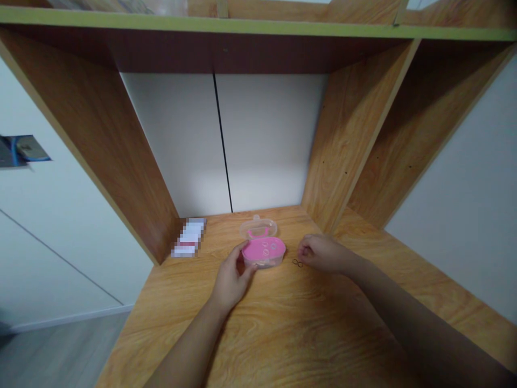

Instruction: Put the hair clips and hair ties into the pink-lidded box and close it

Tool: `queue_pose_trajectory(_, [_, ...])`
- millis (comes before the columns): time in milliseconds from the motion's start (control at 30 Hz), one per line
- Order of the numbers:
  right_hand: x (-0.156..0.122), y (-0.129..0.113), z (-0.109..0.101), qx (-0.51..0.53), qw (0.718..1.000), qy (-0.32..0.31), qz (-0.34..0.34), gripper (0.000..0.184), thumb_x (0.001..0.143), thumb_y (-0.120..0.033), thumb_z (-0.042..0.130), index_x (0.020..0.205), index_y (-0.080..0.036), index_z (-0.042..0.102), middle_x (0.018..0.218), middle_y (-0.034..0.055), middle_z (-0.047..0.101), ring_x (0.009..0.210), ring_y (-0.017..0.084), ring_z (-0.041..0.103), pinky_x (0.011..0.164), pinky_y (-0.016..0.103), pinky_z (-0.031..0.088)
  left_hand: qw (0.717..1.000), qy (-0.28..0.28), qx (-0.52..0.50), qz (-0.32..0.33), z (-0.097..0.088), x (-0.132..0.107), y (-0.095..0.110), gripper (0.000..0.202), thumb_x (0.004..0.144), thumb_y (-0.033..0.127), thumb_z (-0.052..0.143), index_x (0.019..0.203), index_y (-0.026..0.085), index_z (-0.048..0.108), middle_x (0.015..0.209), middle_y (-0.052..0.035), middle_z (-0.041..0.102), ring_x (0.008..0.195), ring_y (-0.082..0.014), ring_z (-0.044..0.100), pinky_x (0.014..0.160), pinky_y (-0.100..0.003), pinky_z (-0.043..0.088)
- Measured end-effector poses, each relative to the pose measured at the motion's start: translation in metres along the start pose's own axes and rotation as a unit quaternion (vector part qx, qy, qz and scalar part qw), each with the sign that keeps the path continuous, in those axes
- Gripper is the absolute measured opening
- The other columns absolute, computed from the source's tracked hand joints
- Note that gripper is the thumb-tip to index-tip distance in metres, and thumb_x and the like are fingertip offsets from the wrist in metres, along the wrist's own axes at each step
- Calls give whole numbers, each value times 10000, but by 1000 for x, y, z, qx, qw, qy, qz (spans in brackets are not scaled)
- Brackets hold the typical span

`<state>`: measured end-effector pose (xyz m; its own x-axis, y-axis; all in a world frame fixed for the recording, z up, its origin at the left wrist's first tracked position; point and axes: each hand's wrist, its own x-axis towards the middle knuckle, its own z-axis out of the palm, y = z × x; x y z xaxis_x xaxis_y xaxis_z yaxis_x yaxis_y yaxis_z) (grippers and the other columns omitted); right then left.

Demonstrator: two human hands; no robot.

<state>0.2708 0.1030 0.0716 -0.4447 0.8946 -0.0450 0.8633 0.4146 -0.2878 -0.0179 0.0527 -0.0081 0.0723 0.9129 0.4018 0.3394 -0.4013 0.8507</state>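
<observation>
head view looks down at a light wood desk (283, 334) set inside a brown wood shelf unit (97, 140). on the desk sits a small oval pink and clear plastic box (263, 252), and its clear part (258, 228) lies behind the pink part, so it looks open, but i cannot tell for sure how the two parts join. the left hand (233, 275) lies on the near left side of the box, with the fingers bent over its edge. it may be holding the box, but i cannot tell how tight. the right hand (319, 253) is curled up, fingers close together, just beside two tiny black rubber loops (298, 263) lying on the desk. i cannot see if it pinches anything. so far the loops are out on the desk, not in the box. something pale sits inside the box, but it is too small to make out. a flat white packet (189, 237) near the back left corner is blurred, so its words cannot be read.
</observation>
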Motion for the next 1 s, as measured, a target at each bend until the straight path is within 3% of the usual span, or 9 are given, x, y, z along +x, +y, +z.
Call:
queue_pose_trajectory(200, [-14, 19, 22, 60, 998, -12, 10, 107, 784, -245, 682, 858, -180, 724, 875, 49, 749, 778, 185, 659, 654, 245, 440, 1000, 2, -2, -2, 2, -1, -4, 577, 862, 241, 684, 1405, 220, 491, 1386, -127, 604, 1270, -269, 586, 1121, -475, 430])
queue_pose_trajectory(433, [-12, 16, 18, 72, 997, -1, -8, 138, 796, -279, 671, 856, -165, 720, 884, 71, 736, 806, 190, 656, 688, 254, 456, 1000, 1, 6, -8, 1, 0, 0, 566, 861, 265, 690, 1394, 212, 505, 1367, -129, 617, 1240, -268, 608, 1101, -465, 452])
queue_pose_trajectory(633, [-12, 11, 19, 83, 996, -26, -5, 73, 762, -168, 647, 811, -168, 702, 832, 47, 738, 753, 173, 648, 641, 234, 438, 1000, 6, -11, -10, 3, -1, -3, 589, 852, 273, 695, 1404, 211, 496, 1357, -134, 624, 1231, -271, 615, 1100, -472, 456])
queue_pose_trajectory(833, [-2, 10, 20, 75, 997, -18, -3, 131, 837, -284, 643, 841, -170, 708, 824, 53, 740, 736, 173, 654, 618, 235, 435, 1000, 3, -15, -11, 2, 0, -3, 582, 853, 252, 691, 1401, 215, 498, 1372, -133, 614, 1253, -273, 600, 1116, -477, 439])
queue_pose_trajectory(1000, [11, 5, 21, 28, 1000, -11, -3, 105, 800, -247, 650, 833, -182, 725, 828, 47, 747, 738, 169, 662, 618, 235, 424, 1000, 7, -19, -9, 2, 0, -2, 579, 848, 258, 698, 1392, 222, 505, 1378, -126, 613, 1252, -269, 605, 1111, -466, 445])
